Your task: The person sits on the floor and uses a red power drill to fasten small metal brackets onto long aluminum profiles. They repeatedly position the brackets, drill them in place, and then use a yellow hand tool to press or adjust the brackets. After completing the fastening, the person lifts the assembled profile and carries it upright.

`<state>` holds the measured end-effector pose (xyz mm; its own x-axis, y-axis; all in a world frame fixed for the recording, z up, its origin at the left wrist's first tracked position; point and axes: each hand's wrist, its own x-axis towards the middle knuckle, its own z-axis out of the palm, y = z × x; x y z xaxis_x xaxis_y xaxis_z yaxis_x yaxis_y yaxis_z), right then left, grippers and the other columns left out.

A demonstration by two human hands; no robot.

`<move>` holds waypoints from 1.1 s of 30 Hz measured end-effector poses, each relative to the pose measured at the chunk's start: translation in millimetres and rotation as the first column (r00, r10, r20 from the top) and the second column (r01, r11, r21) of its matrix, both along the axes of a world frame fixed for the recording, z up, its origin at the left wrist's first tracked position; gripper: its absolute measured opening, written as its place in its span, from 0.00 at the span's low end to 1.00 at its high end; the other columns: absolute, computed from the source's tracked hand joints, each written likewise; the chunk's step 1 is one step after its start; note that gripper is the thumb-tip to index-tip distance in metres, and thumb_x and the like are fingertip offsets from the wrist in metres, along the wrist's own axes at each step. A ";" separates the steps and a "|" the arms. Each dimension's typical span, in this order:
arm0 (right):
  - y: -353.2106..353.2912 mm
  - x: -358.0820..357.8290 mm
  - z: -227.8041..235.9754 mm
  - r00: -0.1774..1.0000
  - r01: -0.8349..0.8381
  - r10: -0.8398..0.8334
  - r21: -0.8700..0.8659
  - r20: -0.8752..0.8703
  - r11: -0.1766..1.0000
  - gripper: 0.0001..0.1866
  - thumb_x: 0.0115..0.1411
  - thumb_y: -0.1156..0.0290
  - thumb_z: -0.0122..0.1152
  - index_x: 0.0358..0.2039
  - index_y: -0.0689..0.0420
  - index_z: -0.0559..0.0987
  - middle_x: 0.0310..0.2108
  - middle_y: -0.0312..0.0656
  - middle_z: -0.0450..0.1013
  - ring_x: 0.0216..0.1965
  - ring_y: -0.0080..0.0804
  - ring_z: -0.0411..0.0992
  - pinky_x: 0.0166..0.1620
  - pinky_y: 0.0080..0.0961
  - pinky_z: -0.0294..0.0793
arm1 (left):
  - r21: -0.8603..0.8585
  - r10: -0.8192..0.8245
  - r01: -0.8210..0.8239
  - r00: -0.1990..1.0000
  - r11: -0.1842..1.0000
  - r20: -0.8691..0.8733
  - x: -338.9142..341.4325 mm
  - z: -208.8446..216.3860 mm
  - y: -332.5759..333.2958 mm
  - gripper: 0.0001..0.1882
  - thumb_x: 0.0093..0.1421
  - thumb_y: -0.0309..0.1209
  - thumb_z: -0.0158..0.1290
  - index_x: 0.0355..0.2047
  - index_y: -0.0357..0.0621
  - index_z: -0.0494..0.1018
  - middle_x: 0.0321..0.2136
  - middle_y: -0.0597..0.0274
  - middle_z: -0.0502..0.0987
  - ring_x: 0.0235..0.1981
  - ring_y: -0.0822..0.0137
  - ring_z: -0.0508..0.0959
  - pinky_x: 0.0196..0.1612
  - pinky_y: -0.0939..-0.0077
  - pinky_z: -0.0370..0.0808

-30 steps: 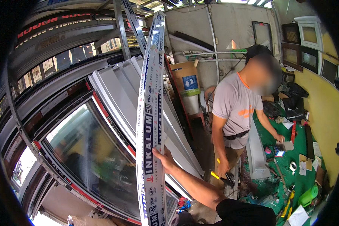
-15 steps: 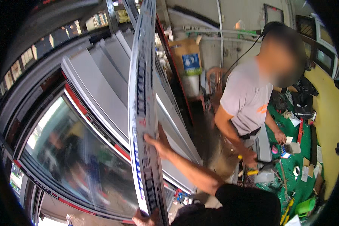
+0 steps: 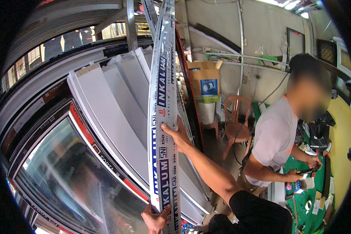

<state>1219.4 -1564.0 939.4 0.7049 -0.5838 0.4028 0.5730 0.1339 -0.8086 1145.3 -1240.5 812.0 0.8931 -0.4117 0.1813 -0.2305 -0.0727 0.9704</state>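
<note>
A long aluminium profile (image 3: 162, 117), wrapped in printed protective film, stands almost upright in front of me. My right hand (image 3: 178, 136) is closed around its right side about midway, thumb lying across the front face. Lower down, my left hand (image 3: 156, 219) grips the same profile from the left, thumb over the front. Both ends of the profile run out of the picture or blend with other bars. Just behind it lean several pale grey panels (image 3: 101, 89), and to the left is a glazed frame (image 3: 76, 163) with red and black edge strips.
Another person (image 3: 275, 132) stands at the right, holding a dark tool over a green-topped workbench (image 3: 314, 210) strewn with small items. A brown plastic chair (image 3: 238, 121) and a cardboard box (image 3: 203, 78) stand behind. A metal post (image 3: 130, 27) rises at the upper left.
My view has shifted, so the scene sits further right and lower. Both hands keep hold of the profile. The other person has turned toward the bench and brought both hands together at a tool.
</note>
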 end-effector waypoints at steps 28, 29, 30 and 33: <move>-166.2 85.1 131.6 0.953 0.266 -0.292 -0.228 -0.086 0.936 0.64 0.42 0.73 0.77 0.79 0.63 0.53 0.43 0.51 0.81 0.37 0.39 0.81 0.42 0.37 0.85 | 0.068 0.065 -0.203 0.585 0.977 0.809 95.3 81.2 -164.4 0.39 0.54 0.51 0.73 0.58 0.35 0.78 0.55 0.44 0.81 0.61 0.43 0.76 0.65 0.47 0.70; -178.4 90.0 138.2 0.945 0.258 -0.294 -0.228 -0.140 0.939 0.64 0.42 0.73 0.77 0.79 0.62 0.53 0.44 0.51 0.81 0.37 0.38 0.81 0.42 0.37 0.85 | 0.072 0.079 -0.269 0.512 0.960 0.855 106.7 95.4 -160.5 0.38 0.54 0.47 0.74 0.59 0.38 0.78 0.61 0.48 0.79 0.68 0.43 0.69 0.70 0.45 0.63; -188.3 93.0 141.1 0.961 0.230 -0.259 -0.238 -0.098 0.944 0.65 0.42 0.73 0.77 0.80 0.62 0.52 0.44 0.51 0.81 0.37 0.38 0.81 0.42 0.37 0.85 | 0.068 0.112 -0.394 0.417 0.916 0.902 119.7 110.9 -158.0 0.39 0.53 0.46 0.75 0.61 0.41 0.77 0.65 0.51 0.76 0.72 0.44 0.65 0.73 0.42 0.58; -217.3 91.3 154.3 0.955 0.276 -0.297 -0.306 -0.021 0.911 0.68 0.42 0.73 0.78 0.81 0.62 0.47 0.47 0.53 0.81 0.39 0.39 0.81 0.43 0.37 0.86 | 0.070 0.164 -0.739 0.240 0.670 0.957 158.3 154.1 -160.2 0.48 0.48 0.47 0.77 0.69 0.54 0.72 0.77 0.58 0.61 0.80 0.46 0.50 0.79 0.32 0.37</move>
